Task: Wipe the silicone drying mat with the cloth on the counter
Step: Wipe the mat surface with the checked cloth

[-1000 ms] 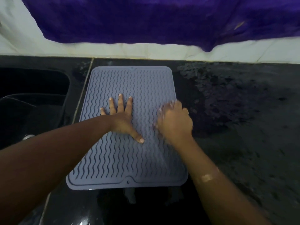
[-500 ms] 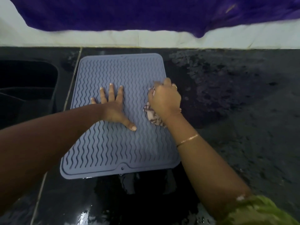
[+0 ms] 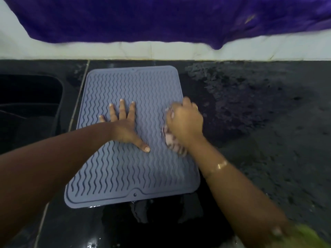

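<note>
A grey-blue silicone drying mat (image 3: 125,176) with wavy ridges lies flat on the black counter. My left hand (image 3: 123,126) rests palm down on the mat's middle, fingers spread. My right hand (image 3: 185,122) is closed on a pale patterned cloth (image 3: 172,142) at the mat's right edge. The cloth is bunched under the palm and blurred; only its lower part shows beneath the wrist.
The dark speckled counter (image 3: 259,122) stretches right of the mat and looks wet near the front. A black sink (image 3: 26,97) lies to the left. Behind runs a white tiled wall (image 3: 125,51) with a purple fabric (image 3: 161,18) hanging over it.
My right hand with the cloth has slid back and forth along the mat's right side, ending a little farther right. My left hand has stayed pressed on the mat.
</note>
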Tool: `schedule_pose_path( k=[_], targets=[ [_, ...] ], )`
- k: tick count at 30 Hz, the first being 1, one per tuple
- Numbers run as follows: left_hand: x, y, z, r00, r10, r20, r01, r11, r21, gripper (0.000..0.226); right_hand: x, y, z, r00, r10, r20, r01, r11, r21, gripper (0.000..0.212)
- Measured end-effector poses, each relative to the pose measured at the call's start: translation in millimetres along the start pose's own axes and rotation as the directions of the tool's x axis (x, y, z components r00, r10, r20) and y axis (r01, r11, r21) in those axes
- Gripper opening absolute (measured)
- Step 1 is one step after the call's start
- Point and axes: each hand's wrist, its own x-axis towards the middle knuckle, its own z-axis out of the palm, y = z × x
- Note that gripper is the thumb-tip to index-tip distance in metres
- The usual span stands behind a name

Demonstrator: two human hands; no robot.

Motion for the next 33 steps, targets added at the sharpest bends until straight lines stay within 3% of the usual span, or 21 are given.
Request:
schedule_pose_path(
  k=[4,8,20,22,24,26,28,31,33],
  targets=[
    [2,-1,0,1.0,0.0,0.002,0.0,1.0,0.011,0.167,110,-4,16,0.998,0.009,0.07,-0.008,1.0,-0.015,0.033],
    [5,-2,0,1.0,0.003,-0.013,-0.003,1.0,0.007,0.166,131,-14,21,0.985,0.118,0.124,-0.116,0.993,-0.026,0.035],
    [0,-5,4,0.996,0.064,-0.059,-0.065,0.998,-0.019,0.169,-98,-5,-25,0.975,0.009,0.221,-0.002,1.0,-0.031,0.044],
    [-6,-6,7,0.995,0.077,-0.065,-0.078,0.997,-0.016,0.167,-119,-4,-32,0.964,0.021,0.266,-0.009,0.999,-0.044,0.046],
    [-10,-8,14,0.992,0.085,-0.091,-0.086,0.996,-0.005,0.161,-131,-1,-39,0.94,0.054,0.336,-0.081,0.994,0.068,0.041],
    [-15,-10,22,0.985,0.087,-0.147,-0.089,0.996,-0.01,0.151,-134,-2,-51,0.919,0.11,0.378,-0.259,0.893,0.368,0.023],
    [-21,-10,32,0.957,0.117,-0.264,-0.119,0.993,0.011,0.138,-130,-10,-66,0.903,0.183,0.388,-0.407,0.65,0.641,0.014],
    [-39,-4,50,0.792,0.295,-0.535,-0.324,0.945,0.041,0.1,-120,-23,-81,0.88,0.254,0.402,-0.47,0.332,0.818,0.023],
    [-59,3,63,0.717,0.296,-0.631,-0.518,0.832,-0.197,0.064,-115,-35,-91,0.886,0.224,0.406,-0.447,0.176,0.877,0.023]
  ],
)
